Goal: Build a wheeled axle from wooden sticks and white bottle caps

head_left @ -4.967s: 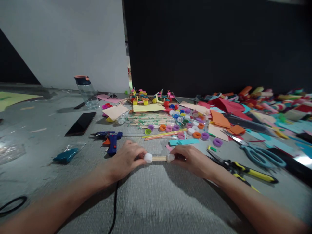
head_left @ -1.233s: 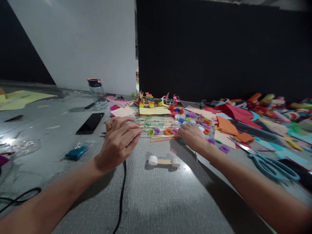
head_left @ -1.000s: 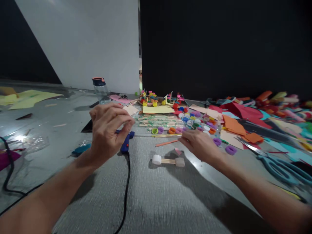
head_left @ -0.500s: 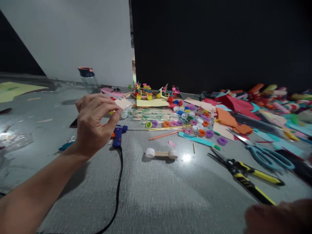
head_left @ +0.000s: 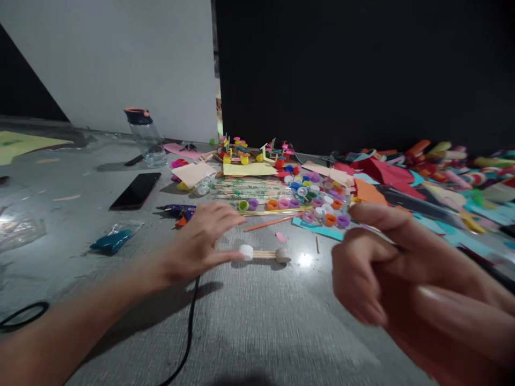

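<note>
A short piece made of wooden sticks (head_left: pixel 264 254) with a round white cap on each end lies on the grey table in front of me. My left hand (head_left: pixel 205 238) reaches in from the left with fingers and thumb apart, its thumb tip right beside the left cap; whether it touches cannot be told. Behind that hand is a blue glue gun (head_left: pixel 177 210), partly covered, with its black cord (head_left: pixel 191 321) running toward me. At the right, my right hand (head_left: pixel 394 268) hovers over the table, index finger stretched and thumb apart, with nothing visible in it. It hides the pliers and most of the scissors.
A phone (head_left: pixel 135 191), a clear bottle (head_left: pixel 147 139) and a bag of blue material (head_left: pixel 115 238) are on the left. Colored bottle caps (head_left: pixel 284 203), packaged sticks (head_left: pixel 253 187) and a turquoise strip (head_left: pixel 317 229) lie beyond the stick piece. Paper scraps (head_left: pixel 386 166) pile up at right.
My left hand has moved right and down, from above the glue gun to the stick piece's left cap. My right hand has risen into view from the lower right corner.
</note>
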